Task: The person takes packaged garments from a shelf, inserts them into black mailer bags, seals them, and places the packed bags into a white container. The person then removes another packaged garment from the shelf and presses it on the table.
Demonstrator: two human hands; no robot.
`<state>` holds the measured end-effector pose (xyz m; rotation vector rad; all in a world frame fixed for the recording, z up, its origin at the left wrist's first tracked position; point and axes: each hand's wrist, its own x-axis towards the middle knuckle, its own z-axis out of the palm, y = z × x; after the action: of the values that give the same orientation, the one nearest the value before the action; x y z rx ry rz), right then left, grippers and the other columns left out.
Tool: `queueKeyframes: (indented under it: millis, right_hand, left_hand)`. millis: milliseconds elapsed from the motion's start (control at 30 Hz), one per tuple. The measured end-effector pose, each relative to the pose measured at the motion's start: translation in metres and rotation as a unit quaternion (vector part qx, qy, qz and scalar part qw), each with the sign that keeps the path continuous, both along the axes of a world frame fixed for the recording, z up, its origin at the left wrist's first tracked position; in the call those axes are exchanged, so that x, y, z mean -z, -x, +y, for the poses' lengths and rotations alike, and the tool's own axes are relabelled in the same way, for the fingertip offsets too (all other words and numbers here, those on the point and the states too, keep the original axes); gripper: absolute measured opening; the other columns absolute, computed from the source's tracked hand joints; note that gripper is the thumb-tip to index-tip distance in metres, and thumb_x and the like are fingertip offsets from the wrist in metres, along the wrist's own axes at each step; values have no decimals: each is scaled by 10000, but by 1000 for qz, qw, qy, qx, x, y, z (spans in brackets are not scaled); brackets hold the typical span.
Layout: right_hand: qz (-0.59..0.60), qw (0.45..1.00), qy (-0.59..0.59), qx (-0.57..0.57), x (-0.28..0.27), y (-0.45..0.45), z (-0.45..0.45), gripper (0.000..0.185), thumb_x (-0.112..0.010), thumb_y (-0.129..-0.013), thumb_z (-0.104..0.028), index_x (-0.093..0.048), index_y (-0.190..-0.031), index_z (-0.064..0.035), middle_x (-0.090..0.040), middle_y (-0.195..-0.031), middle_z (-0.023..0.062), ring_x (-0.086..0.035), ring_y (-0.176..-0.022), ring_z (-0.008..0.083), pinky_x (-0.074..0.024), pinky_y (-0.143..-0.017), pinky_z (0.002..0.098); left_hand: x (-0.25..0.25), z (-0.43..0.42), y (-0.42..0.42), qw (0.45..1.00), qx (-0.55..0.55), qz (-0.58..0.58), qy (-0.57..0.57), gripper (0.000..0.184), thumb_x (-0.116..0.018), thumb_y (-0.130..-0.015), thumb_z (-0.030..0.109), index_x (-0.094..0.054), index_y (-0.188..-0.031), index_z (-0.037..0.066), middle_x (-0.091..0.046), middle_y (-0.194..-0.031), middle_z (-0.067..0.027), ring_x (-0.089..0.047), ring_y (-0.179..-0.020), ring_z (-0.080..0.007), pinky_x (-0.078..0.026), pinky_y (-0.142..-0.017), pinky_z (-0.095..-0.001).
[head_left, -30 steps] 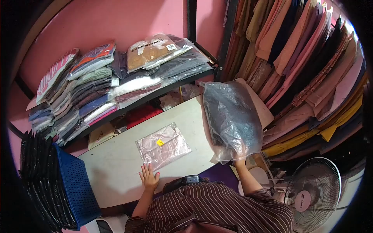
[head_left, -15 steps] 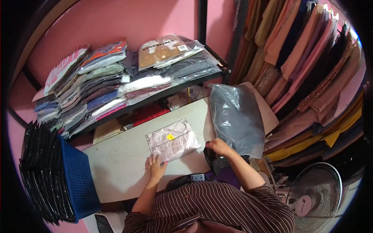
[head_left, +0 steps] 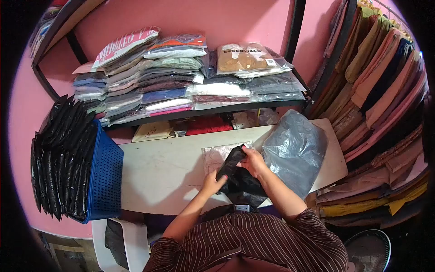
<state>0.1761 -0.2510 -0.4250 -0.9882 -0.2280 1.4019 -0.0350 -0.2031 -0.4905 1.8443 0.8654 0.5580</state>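
Gripping a black plastic bag (head_left: 232, 164) between both hands, a person in a striped shirt (head_left: 244, 240) is working over a white table (head_left: 154, 165). The left hand (head_left: 213, 183) is grasping its lower end, the right hand (head_left: 253, 162) its upper. The bag is partly covering a clear-wrapped pink garment (head_left: 213, 156); a grey plastic sack (head_left: 294, 149) is lying just beside the right forearm.

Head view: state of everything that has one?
Black bag: bunched, in left hand and right hand
Pale pink packet: lying on table, partly hidden
Grey plastic bag: lying on table
Blue basket: loaded with black packets
Shelved clothes: bagged, stacked
Rack garments: hanging
Fan: on/off unclear
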Motion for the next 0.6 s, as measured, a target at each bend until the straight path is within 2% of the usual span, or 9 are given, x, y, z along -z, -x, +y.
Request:
queueKeyframes:
  millis: [100, 133, 167, 200, 233, 300, 367, 433, 600]
  right_hand:
    - [-30, 999, -31, 25, 17, -6, -3, 252, -501, -968, -283, -598, -983, -51, -667, -887, 95, -643, -759, 241, -533, -666, 392]
    - [-334, 940, -41, 56, 27, -10, -6, 253, -503, -963, -285, -595, -993, -51, -661, -923, 110, -636, -780, 268, -520, -700, 412]
    - [-605, 790, -49, 82, 37, -15, -11, 255, -506, -958, -288, -591, -1004, -52, -654, -959, 125, -628, -801, 295, -507, -733, 432]
    - [-710, 702, -15, 52, 41, -18, -20, 291, -505, -946, -302, -588, -1104, -72, -624, -1089, 116, -597, -978, 308, -442, -851, 496]
    - [-709, 703, -18, 51, 57, -22, -28, 291, -505, -946, -302, -588, -1104, -72, -624, -1089, 116, -597, -978, 308, -442, -851, 496]
    - [-811, 576, 95, -47, 99, -31, -44, 382, -511, -935, -341, -547, -1244, -118, -562, -1248, 97, -474, -1220, 294, -358, -958, 573]
    - [-789, 566, 195, -139, 102, -37, -63, 473, -509, -926, -397, -480, -1352, -193, -468, -1380, 91, -320, -1361, 319, -261, -1017, 647]
    - [-778, 560, 206, -198, 116, -52, -80, 531, -520, -908, -444, -424, -1401, -273, -349, -1488, 98, -205, -1413, 386, -192, -1033, 702]
    - [-800, 518, 209, -218, 124, -79, -114, 484, -613, -835, -411, -523, -1302, -326, -387, -1462, 94, -236, -1393, 426, -181, -1015, 733]
  left_hand:
    - [0, 30, 20, 997, -19, -66, 20, 308, -586, -918, 185, -591, -1141, -28, -660, -983, -64, -608, -868, -158, -488, -803, -311]
    - [3, 39, 30, 993, -32, -90, 69, 286, -571, -926, 177, -600, -1118, -34, -662, -975, -51, -602, -859, -149, -488, -794, -306]
    - [5, 49, 41, 986, -46, -114, 116, 269, -557, -935, 170, -609, -1095, -40, -664, -966, -38, -597, -850, -139, -489, -784, -302]
    - [3, 61, 56, 970, -48, -99, 216, 316, -557, -946, 223, -610, -1120, -35, -659, -994, -54, -603, -868, -133, -488, -810, -291]
    - [-19, 62, 66, 949, -95, -75, 291, 360, -563, -946, 273, -605, -1147, -24, -663, -1028, -83, -620, -912, -143, -490, -843, -299]
    - [-19, 76, 85, 915, -155, -126, 351, 410, -571, -941, 312, -590, -1169, -28, -661, -1080, -109, -635, -956, -183, -495, -873, -322]
    - [-22, 89, 105, 900, -163, -143, 378, 443, -574, -936, 328, -568, -1199, -29, -652, -1121, -124, -641, -969, -221, -497, -894, -343]
    - [-25, 97, 126, 864, -185, -197, 426, 465, -569, -937, 337, -542, -1230, -23, -635, -1163, -124, -631, -1002, -236, -492, -912, -355]
    - [-27, 116, 194, 852, -265, -202, 404, 577, -468, -952, 485, -481, -1326, 45, -544, -1313, -132, -509, -1214, -289, -392, -1013, -467]
